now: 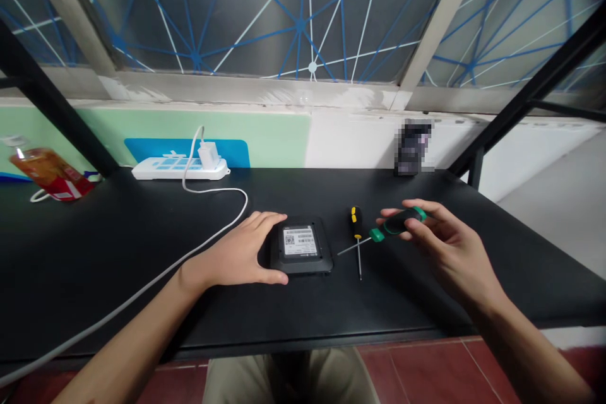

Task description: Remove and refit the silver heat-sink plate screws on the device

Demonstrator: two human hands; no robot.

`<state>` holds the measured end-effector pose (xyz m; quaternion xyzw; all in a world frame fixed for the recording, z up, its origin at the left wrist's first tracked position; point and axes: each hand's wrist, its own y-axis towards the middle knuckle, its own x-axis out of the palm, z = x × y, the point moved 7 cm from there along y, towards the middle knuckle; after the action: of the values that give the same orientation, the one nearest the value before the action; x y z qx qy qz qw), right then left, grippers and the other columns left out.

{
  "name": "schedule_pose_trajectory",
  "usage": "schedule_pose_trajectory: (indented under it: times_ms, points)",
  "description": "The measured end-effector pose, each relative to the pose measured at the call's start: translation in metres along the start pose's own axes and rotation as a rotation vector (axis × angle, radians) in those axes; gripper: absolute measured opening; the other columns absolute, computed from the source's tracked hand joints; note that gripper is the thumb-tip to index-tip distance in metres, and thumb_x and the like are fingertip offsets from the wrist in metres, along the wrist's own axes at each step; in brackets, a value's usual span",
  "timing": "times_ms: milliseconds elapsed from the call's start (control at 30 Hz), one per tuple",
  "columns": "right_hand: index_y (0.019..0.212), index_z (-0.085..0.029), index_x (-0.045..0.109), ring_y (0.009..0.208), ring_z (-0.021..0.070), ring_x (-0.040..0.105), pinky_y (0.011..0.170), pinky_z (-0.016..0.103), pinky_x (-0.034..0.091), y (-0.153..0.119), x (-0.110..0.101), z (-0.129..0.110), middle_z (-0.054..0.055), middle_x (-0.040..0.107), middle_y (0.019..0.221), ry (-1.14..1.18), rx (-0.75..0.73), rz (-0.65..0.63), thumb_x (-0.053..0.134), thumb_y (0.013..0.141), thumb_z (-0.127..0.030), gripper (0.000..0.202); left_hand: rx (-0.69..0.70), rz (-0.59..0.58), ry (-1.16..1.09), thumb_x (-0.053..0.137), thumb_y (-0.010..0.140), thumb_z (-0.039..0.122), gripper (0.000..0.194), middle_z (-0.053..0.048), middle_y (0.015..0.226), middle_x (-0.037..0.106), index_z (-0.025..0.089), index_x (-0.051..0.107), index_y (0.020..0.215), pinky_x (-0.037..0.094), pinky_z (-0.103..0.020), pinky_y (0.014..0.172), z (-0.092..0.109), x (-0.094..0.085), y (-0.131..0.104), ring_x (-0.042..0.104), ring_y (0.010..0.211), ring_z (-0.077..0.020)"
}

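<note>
A flat black box-shaped device (303, 263) with a white printed label (300, 241) lies on the black table. My left hand (241, 251) grips its left side, thumb at the near edge and fingers at the far edge. In my right hand (442, 243) is a screwdriver (398, 222) with a green and black handle, held above the table. Its shaft points left, the tip close to the device's right side. Between the device and my right hand lies a second screwdriver (356, 227), its handle black and yellow and its shaft toward me.
A white power strip (180, 168) with a plugged-in charger (208, 155) sits at the back. Its white cable (208, 241) runs across the table's left part. A drink bottle (52, 173) stands far left; a blurred-out dark object (411, 148) leans on the wall.
</note>
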<state>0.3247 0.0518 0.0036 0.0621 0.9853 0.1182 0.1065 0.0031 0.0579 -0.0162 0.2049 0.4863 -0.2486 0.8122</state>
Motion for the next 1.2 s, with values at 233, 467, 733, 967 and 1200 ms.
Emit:
schedule_pose_trajectory:
  times_ms: [233,467,733,967,1200]
  points:
    - [0.125,-0.032,0.063,0.112,0.0228,0.072,0.091,0.034,0.059,-0.002,0.002,-0.008,0.004,0.071,0.127,-0.016,-0.046,-0.094,0.069,0.09,-0.042,0.037,0.006,0.003,0.009,0.075,0.076,0.066,0.096,-0.017,0.154,0.044,0.02,0.035,0.151,0.036,-0.053,0.118,-0.001,0.001,0.0,0.043,0.142,-0.0363]
    - [0.136,-0.034,0.058,0.123,0.0242,0.067,0.115,0.046,0.049,0.003,0.012,-0.031,0.004,0.07,0.131,-0.088,-0.124,-0.265,0.063,0.095,-0.036,0.041,0.01,0.014,-0.001,0.075,0.077,0.066,0.095,-0.016,0.154,0.045,0.021,0.037,0.151,0.036,-0.054,0.118,-0.002,0.0,0.0,0.043,0.142,-0.0375]
    - [0.137,-0.036,0.055,0.123,0.0222,0.068,0.113,0.041,0.051,0.005,0.035,-0.06,0.003,0.069,0.132,-0.17,-0.209,-0.399,0.06,0.097,-0.033,0.041,-0.002,0.009,-0.005,0.076,0.076,0.066,0.096,-0.016,0.154,0.044,0.02,0.036,0.151,0.036,-0.052,0.118,-0.003,0.001,0.0,0.043,0.141,-0.0367]
    - [0.132,-0.032,0.058,0.119,0.024,0.07,0.106,0.042,0.057,0.006,0.045,-0.069,0.005,0.071,0.128,-0.209,-0.218,-0.48,0.062,0.095,-0.035,0.038,-0.016,0.006,-0.055,0.078,0.075,0.065,0.097,-0.015,0.153,0.043,0.024,0.034,0.151,0.036,-0.056,0.117,-0.007,0.005,0.0,0.043,0.14,-0.0381]
    - [0.13,-0.03,0.059,0.115,0.0236,0.07,0.1,0.037,0.059,0.007,0.043,-0.07,0.005,0.071,0.127,-0.298,-0.219,-0.572,0.061,0.096,-0.036,0.035,-0.006,0.019,-0.062,0.078,0.073,0.063,0.095,-0.014,0.151,0.045,0.026,0.037,0.15,0.038,-0.056,0.115,-0.007,0.005,0.001,0.045,0.138,-0.0385]
